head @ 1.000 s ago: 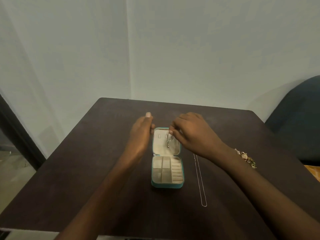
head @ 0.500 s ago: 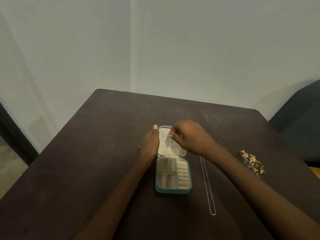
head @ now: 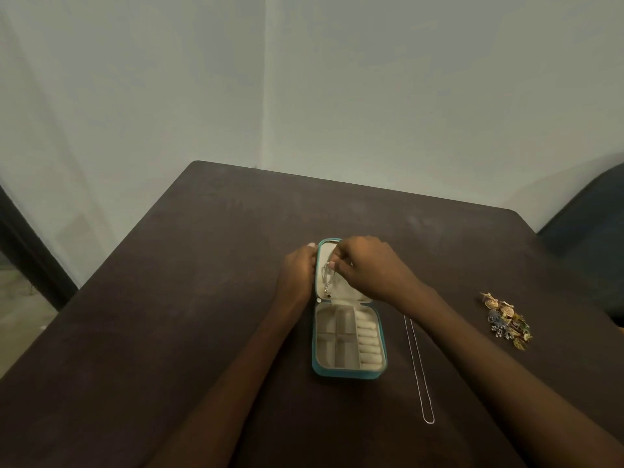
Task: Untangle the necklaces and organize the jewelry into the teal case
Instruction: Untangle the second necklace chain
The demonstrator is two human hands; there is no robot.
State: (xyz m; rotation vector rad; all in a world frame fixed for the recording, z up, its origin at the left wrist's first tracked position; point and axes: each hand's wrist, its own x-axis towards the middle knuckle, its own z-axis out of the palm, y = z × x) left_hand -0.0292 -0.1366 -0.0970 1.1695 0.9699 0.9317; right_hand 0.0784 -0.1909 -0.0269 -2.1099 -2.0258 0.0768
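Lying open flat near the middle of the dark surface (head: 169, 298), the teal case (head: 347, 372) shows cream compartments and ring rolls in its near half, while a small silver necklace (head: 327, 278) hangs against the lid lining. The right hand (head: 366, 268) pinches that necklace's top in a narrow grip, and the left hand (head: 299, 270) holds the lid's left edge. A thin silver chain (head: 418, 369) lies straight just right of the case, with a colourful jewelry cluster (head: 506, 320) farther right.

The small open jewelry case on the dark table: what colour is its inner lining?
Pale cream lining inside a teal shell, seen in the head view.
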